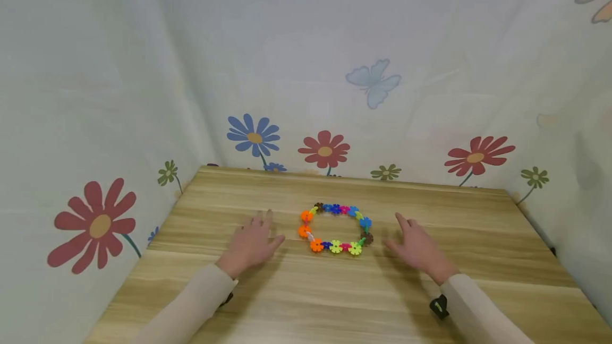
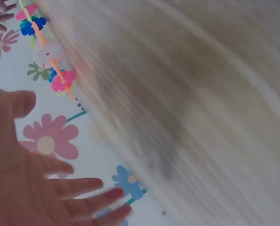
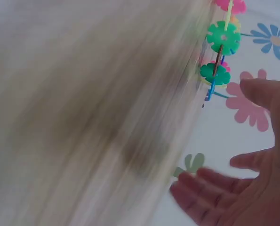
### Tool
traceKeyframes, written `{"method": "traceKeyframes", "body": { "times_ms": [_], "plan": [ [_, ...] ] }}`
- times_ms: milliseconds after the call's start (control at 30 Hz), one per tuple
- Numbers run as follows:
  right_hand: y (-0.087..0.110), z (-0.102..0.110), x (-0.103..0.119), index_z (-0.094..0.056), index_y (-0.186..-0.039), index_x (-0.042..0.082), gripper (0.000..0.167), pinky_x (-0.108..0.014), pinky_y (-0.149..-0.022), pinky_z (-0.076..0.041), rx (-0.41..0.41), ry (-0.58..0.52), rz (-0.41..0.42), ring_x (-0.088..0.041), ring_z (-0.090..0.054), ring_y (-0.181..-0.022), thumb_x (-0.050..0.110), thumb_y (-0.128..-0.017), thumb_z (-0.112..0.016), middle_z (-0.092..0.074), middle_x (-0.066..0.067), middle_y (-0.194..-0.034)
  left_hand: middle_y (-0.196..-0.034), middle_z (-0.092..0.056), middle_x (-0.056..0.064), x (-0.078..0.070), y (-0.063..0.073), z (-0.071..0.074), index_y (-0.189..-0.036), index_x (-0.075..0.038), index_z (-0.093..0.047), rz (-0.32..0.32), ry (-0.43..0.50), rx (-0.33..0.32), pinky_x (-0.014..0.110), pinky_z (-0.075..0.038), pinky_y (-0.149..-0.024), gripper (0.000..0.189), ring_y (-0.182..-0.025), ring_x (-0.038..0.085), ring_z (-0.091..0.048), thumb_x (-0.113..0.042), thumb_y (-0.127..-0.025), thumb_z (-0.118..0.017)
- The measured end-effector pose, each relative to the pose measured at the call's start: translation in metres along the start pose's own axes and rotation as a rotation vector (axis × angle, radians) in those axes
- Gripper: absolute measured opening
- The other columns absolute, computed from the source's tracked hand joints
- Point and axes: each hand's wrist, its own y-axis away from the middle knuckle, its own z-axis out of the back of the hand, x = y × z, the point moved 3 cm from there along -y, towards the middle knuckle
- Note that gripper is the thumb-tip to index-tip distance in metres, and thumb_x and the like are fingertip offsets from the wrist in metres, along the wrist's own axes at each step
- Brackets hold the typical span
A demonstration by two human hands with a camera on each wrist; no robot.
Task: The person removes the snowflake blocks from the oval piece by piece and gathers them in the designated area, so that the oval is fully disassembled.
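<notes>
A closed ring of colourful interlocking plastic flower discs (image 1: 336, 247) lies on the wooden table, with orange pieces on its left side and blue, brown and green ones on its right. To the left of the ring is my left hand (image 1: 251, 246), fingers spread and apart from it. My right hand (image 1: 421, 248) stands off the ring's right side, its fingers also extended and holding nothing. Both wrist views show the left hand (image 2: 50, 179) and the right hand (image 3: 252, 174) with nothing in them, and part of the ring beyond the thumb.
The wood-grain table (image 1: 296, 301) reaches back to a pale cloth backdrop (image 1: 306, 41) printed with flowers and butterflies, which also hangs along the left and right sides. A dark wrist strap piece (image 1: 439, 307) shows below the right sleeve.
</notes>
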Motion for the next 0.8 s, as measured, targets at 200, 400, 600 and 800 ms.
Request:
{"method": "traceKeyframes", "body": {
  "times_ms": [200, 400, 600, 800],
  "plan": [
    [-0.022, -0.007, 0.001, -0.029, -0.142, -0.007, 0.073, -0.055, -0.088, -0.043, 0.003, -0.154, 0.007, -0.043, -0.052, -0.109, 0.04, -0.093, -0.057, -0.047, -0.032, -0.126, -0.138, -0.043, 0.024, -0.011, -0.023, -0.008, -0.144, 0.003, -0.03, -0.034, 0.146, -0.027, 0.052, -0.04, -0.095, 0.074, -0.121, 0.039, -0.046, -0.047, -0.094, -0.05],
    [-0.041, -0.014, 0.007, -0.029, -0.141, -0.007, 0.071, -0.055, -0.092, -0.04, 0.036, -0.211, 0.003, -0.042, -0.048, -0.116, 0.04, -0.095, -0.054, -0.045, -0.031, -0.13, -0.139, -0.041, 0.025, -0.026, -0.045, -0.011, -0.145, 0.003, -0.029, -0.053, 0.18, 0.014, 0.05, -0.038, -0.099, 0.073, -0.123, 0.038, -0.045, -0.047, -0.095, -0.05],
    [-0.06, -0.024, 0.013, -0.033, -0.141, -0.005, 0.067, -0.054, -0.092, -0.04, 0.034, -0.227, -0.015, -0.04, -0.05, -0.113, 0.036, -0.093, -0.057, -0.048, -0.029, -0.127, -0.144, -0.037, 0.02, -0.032, -0.069, -0.016, -0.146, -0.002, -0.029, -0.03, 0.27, 0.052, 0.049, -0.032, -0.103, 0.072, -0.13, 0.036, -0.038, -0.047, -0.094, -0.049],
    [-0.077, -0.039, 0.016, -0.037, -0.139, -0.003, 0.066, -0.051, -0.089, -0.043, 0.033, -0.213, 0.016, -0.036, -0.053, -0.108, 0.036, -0.091, -0.059, -0.053, -0.024, -0.12, -0.143, -0.039, 0.019, -0.04, -0.083, -0.026, -0.146, -0.001, -0.027, -0.037, 0.33, 0.092, 0.047, -0.032, -0.104, 0.072, -0.129, 0.034, -0.039, -0.045, -0.094, -0.051]
  ]
}}
